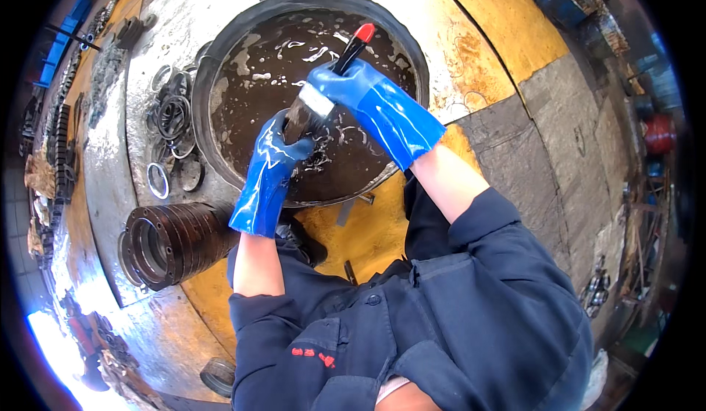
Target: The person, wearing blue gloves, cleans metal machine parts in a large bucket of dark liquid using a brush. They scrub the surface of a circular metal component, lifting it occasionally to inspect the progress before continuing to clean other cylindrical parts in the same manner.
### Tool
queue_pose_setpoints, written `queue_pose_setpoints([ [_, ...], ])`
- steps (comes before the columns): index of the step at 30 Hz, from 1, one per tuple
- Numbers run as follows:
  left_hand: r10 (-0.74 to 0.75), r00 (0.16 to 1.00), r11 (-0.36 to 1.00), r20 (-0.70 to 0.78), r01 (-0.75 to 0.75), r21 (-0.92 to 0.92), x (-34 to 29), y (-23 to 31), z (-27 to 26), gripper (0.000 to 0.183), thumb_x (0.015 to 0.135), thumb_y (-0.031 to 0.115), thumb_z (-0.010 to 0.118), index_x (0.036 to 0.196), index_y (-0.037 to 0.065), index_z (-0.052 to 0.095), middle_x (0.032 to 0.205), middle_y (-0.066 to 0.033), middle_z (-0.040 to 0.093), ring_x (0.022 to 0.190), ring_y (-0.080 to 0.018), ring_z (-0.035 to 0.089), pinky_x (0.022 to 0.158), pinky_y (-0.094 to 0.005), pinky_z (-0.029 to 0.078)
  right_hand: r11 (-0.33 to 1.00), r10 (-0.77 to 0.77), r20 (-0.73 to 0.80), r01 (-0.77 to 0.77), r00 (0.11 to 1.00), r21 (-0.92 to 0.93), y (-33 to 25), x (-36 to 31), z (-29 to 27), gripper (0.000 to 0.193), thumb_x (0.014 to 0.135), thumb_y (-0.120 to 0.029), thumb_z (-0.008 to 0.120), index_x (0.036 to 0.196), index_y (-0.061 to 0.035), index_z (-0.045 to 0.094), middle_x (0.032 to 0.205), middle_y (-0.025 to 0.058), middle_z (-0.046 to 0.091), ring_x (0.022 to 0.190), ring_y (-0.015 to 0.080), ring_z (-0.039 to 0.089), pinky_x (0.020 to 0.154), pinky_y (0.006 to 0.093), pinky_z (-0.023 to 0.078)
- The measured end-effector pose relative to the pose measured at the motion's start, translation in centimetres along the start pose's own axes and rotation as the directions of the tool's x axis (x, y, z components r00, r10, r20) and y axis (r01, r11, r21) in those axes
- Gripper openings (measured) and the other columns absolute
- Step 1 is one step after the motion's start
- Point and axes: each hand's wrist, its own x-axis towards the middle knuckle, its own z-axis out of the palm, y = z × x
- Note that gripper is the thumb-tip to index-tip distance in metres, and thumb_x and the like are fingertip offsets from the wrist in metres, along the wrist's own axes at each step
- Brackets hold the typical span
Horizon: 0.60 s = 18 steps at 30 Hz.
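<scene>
Both my hands wear wet blue rubber gloves and work above a round dark basin (203, 120) of murky brown liquid (246, 105). In my right hand (351, 86) is a paintbrush (317, 100) with a black handle, red tip and pale metal ferrule. Its dark bristles point down and left into the curled grip of my left hand (278, 146). The left thumb and fingers close around the bristle end. Whatever else the left hand may hold is hidden by the glove and bristles.
Left of the basin lie several metal rings (174, 117) and a lone bright ring (157, 181). A stack of dark flanged rings (173, 242) lies on its side near my left forearm. Worn metal plates (544, 153) cover the floor. Chains (62, 142) run along the far left.
</scene>
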Motion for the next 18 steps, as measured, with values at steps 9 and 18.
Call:
queue_pose_setpoints([
  [9, -0.135, 0.986, 0.919, -0.099, 0.162, 0.361, 0.1, 5.4, 1.5, 0.08, 0.074, 0.024, 0.081, 0.147, -0.001, 0.059, 0.147, -0.023, 0.064, 0.137, -0.0344, 0.063, 0.116, -0.0421, 0.047, 0.901, 0.191, -0.159, -0.109, 0.969, 0.42, 4.9, -2.2, -3.9, 0.044, 0.099, -0.041, 0.066, 0.106, 0.0002, 0.078, 0.095, 0.0085, 0.074, 0.088, 0.0181, 0.064, 0.084, 0.0368, 0.049],
  [18, -0.502, 0.843, 0.283, 0.194, -0.052, 0.958, 12.7, 11.0, 7.9, 0.039, 0.084, 0.031, 0.074, 0.117, 0.01, 0.079, 0.118, -0.02, 0.078, 0.114, -0.0387, 0.074, 0.097, -0.044, 0.058, 0.917, 0.399, -0.22, -0.389, 0.89, 0.087, 8.5, 1.6, -3.2, 0.048, 0.095, -0.042, 0.066, 0.124, -0.0044, 0.076, 0.112, 0.0226, 0.078, 0.109, 0.0397, 0.076, 0.096, 0.0448, 0.058],
])
